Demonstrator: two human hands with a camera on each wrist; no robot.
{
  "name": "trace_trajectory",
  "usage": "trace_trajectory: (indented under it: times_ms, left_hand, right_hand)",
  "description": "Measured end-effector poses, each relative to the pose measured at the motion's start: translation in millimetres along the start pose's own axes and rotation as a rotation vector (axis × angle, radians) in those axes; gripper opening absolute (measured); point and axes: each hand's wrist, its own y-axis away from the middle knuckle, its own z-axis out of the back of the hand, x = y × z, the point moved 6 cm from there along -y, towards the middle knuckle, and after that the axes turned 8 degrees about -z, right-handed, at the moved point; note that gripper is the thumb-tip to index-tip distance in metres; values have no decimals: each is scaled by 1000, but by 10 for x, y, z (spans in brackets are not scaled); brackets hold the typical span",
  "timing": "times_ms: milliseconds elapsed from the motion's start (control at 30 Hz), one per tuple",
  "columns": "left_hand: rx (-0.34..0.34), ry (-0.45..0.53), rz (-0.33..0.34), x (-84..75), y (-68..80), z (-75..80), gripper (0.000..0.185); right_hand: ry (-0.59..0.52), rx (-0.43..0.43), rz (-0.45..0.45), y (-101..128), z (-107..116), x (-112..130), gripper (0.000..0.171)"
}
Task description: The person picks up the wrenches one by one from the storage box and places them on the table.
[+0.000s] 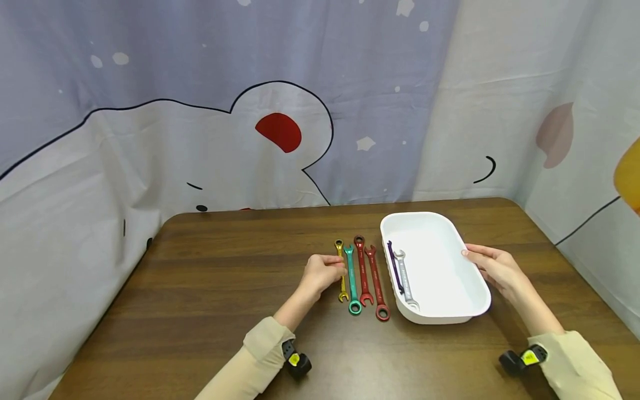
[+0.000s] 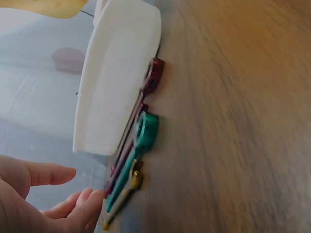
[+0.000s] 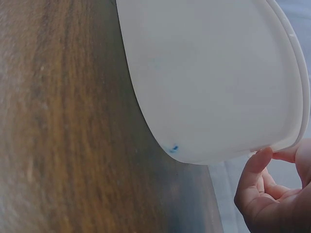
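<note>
My left hand hovers at the yellow combination wrench, which lies on the table. In the left wrist view a gap shows between thumb and fingers, with the wrench just beyond the fingertips; contact cannot be told. Right of it lie a green wrench and two red wrenches, a left one and a right one. My right hand pinches the right rim of a white plastic tray, thumb on the edge. Inside, along the left wall, lie a purple wrench and a silver wrench.
The wooden table extends left of the wrenches and in front of the tray. A printed curtain hangs behind its far edge and along the sides. Cameras are strapped to both wrists, the left one close to the table.
</note>
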Motion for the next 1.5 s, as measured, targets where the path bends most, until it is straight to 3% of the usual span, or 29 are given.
trace_trajectory:
  times_ms: [233,633,900,1500]
  left_hand:
    - [30,140,30,-44,2,-53,34]
    - [-19,302,43,-206,40,-150,33]
    - [-53,393,1,-324,65,-221,27]
    - [49,430,-3,-490,103,-523,31]
  right_hand:
    - [-15,-2,-1,-5,-3,0,67]
    - [-10,-4,-1,-7,-4,10,65]
    - [-28,-3,6,3,1,13,57]
    - [-13,-4,2,1,4,7,69]
